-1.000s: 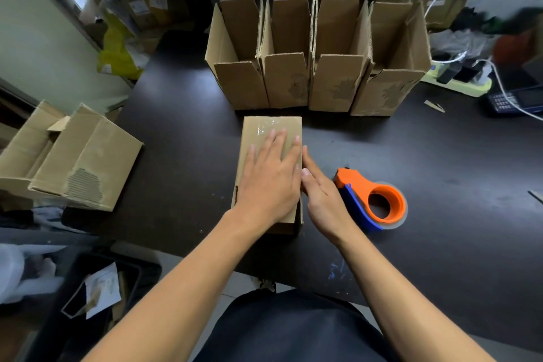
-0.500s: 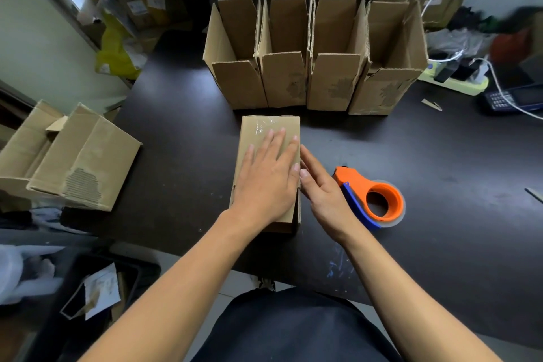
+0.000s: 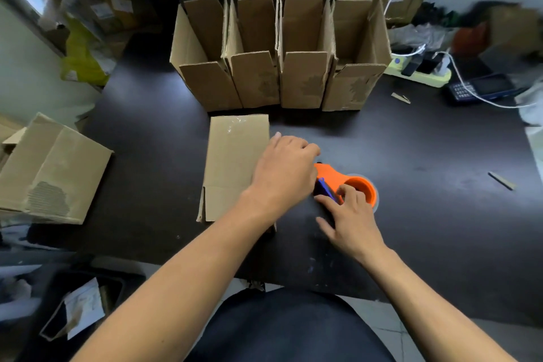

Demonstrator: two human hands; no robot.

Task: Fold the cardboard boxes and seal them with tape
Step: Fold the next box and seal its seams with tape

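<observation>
Off the flat brown cardboard box point(image 3: 236, 161) now, left hand point(image 3: 283, 175) curled beside orange tape dispenser point(image 3: 346, 185); right hand point(image 3: 351, 214) fingertips touching it, loosely spread.

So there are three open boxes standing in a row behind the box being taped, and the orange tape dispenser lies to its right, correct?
Not quite: the head view shows four open boxes in that row, not three. The orange tape dispenser does lie right of the box being taped.
</observation>
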